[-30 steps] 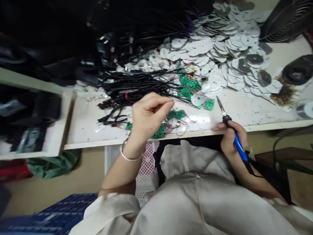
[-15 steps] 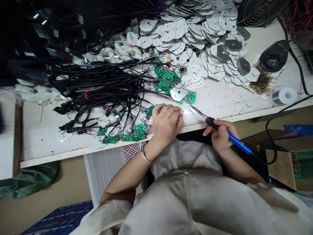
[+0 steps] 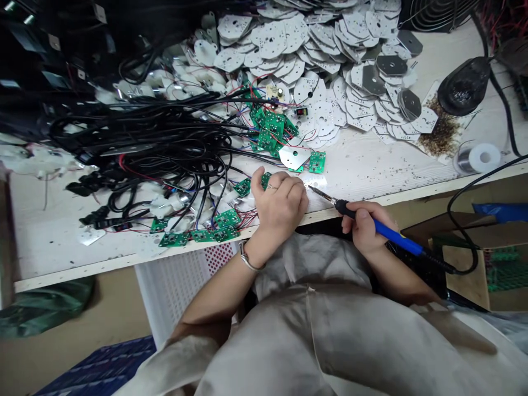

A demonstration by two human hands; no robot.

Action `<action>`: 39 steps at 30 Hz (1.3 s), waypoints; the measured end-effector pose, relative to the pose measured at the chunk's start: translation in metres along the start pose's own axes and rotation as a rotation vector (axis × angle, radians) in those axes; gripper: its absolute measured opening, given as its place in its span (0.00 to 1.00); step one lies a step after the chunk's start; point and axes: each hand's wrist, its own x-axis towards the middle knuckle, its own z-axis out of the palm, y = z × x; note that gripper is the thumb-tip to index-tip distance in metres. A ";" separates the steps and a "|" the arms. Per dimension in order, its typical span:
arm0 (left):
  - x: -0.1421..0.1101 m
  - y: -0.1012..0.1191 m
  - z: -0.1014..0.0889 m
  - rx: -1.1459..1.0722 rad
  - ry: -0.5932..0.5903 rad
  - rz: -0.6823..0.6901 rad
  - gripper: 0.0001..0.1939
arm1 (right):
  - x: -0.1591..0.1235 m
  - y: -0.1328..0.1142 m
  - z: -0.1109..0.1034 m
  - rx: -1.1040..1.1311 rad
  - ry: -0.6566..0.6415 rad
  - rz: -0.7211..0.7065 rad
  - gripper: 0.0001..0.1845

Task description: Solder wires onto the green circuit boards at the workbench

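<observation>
A person is working at a white-painted workbench [image 3: 371, 179] crowded with electronics parts, with a white plastic crate [image 3: 173, 291] standing below its front edge. Heaps of white perforated metal plates [image 3: 272, 41] are covering the far side, while a tangle of black cables [image 3: 157, 132] is sprawling across the left of the bench. Green circuit boards [image 3: 202, 235] are lying along the near edge and among the thin coloured wires. The person's right hand [image 3: 365, 228] is closed firmly around the blue-and-black grip of a soldering iron [image 3: 381, 231], pointing its fine metal tip toward a small white plate [image 3: 315, 181] at the bench's front. The tip is sitting at the plate's edge; whether they are touching cannot be told. The left hand [image 3: 280, 206], ringed and braceleted, is resting with its fingers curled down just beside the tip, though whether it is gripping anything cannot be told.
</observation>
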 end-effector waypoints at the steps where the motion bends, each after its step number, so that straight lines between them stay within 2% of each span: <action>1: 0.000 0.000 -0.001 -0.001 -0.003 0.000 0.05 | 0.001 -0.001 0.001 0.006 -0.006 0.006 0.17; 6: -0.001 -0.001 -0.003 -0.014 -0.054 -0.008 0.05 | 0.004 -0.005 0.003 0.020 -0.027 0.015 0.17; 17: 0.000 -0.001 -0.004 -0.019 -0.057 -0.016 0.07 | 0.005 -0.011 0.003 0.018 -0.061 -0.011 0.13; 24: 0.002 0.000 -0.004 -0.031 -0.067 -0.034 0.07 | 0.007 -0.010 0.005 0.109 -0.044 0.076 0.12; 29: 0.003 0.000 -0.006 -0.027 -0.084 -0.040 0.08 | 0.003 -0.006 0.004 0.254 0.013 0.066 0.11; 32: 0.002 0.000 -0.005 0.003 -0.066 -0.023 0.07 | 0.001 -0.005 0.004 0.239 0.059 -0.015 0.11; 34: 0.002 0.000 -0.003 0.014 -0.059 -0.013 0.07 | 0.002 -0.005 0.005 0.149 0.056 -0.089 0.11; 37: 0.002 0.001 -0.003 0.006 -0.074 -0.016 0.07 | 0.006 -0.002 0.006 -0.041 -0.063 -0.238 0.15; 39: 0.003 0.001 -0.010 -0.009 -0.104 -0.008 0.05 | 0.010 0.002 0.008 -0.164 -0.158 -0.369 0.17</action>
